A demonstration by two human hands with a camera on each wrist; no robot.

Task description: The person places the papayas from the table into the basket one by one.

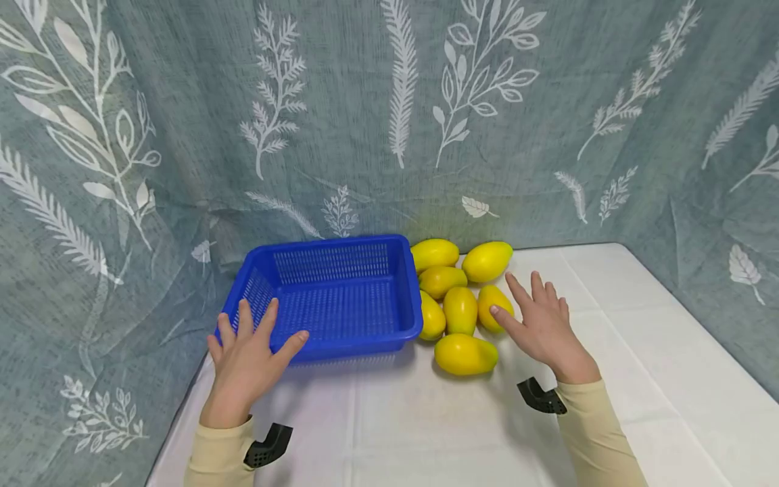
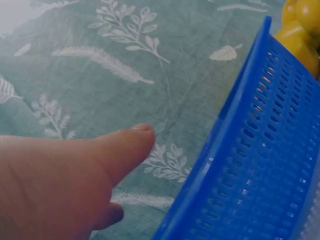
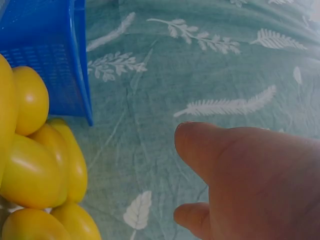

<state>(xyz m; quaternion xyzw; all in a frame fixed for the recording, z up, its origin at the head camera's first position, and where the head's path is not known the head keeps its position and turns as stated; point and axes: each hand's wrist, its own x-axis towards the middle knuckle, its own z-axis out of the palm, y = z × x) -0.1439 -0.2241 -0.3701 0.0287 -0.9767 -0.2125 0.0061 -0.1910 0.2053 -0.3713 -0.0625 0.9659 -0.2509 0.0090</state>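
The blue basket (image 1: 411,297) stands on the white cloth (image 1: 389,426), its near left corner overlapped by the left hand (image 1: 246,365), contact unclear; the yellow mangoes (image 1: 460,311) lie clustered between the basket and the right hand (image 1: 544,331), whose thumb overlaps one in the head view. Both hands are palm down, fingers spread, gripping nothing; the head view shows the basket's inside floor, the left wrist view its slotted outer side.
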